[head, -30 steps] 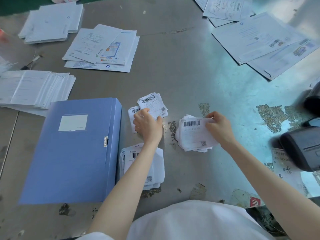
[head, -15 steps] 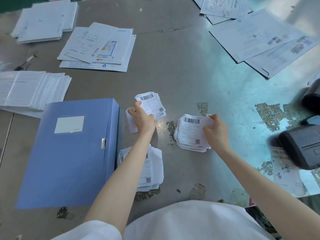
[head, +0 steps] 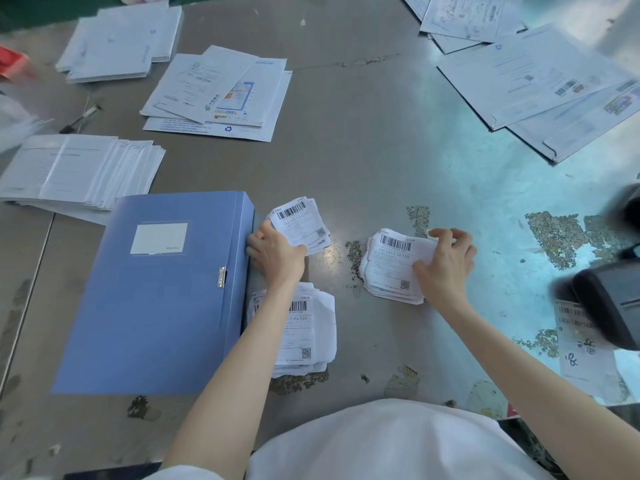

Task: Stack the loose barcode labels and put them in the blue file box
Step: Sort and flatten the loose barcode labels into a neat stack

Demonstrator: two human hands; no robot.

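- The left grip (head: 277,252) is grasping the lower left corner of a small label pile (head: 301,223) at the centre of the frame. Its thumb is lying on top, and the hand is covering that corner.
- The right grip (head: 446,261) is pinching the right edge of a thicker label pile (head: 391,268), right of centre. It is hiding that edge, and the fingers seem to be curling round the paper.
- A third label pile (head: 304,334) is lying below the small one, and the left forearm is crossing over its left part.
- The blue file box (head: 156,299) is lying flat and closed at lower left, with its clasp side just beside both left-hand piles.
- A black device (head: 609,306) is being cut off by the right edge, and it is partly covering a loose slip (head: 581,351).
- A red thing (head: 12,62) at the left edge is too blurred to identify.
- The grey table (head: 363,161) is showing worn, flaking patches and a bluish sheen on its right side.
- Large envelopes (head: 536,74) are overlapping at upper right, printed sheets (head: 221,95) are lying at upper centre, and a fanned form stack (head: 79,171) is sitting at left.
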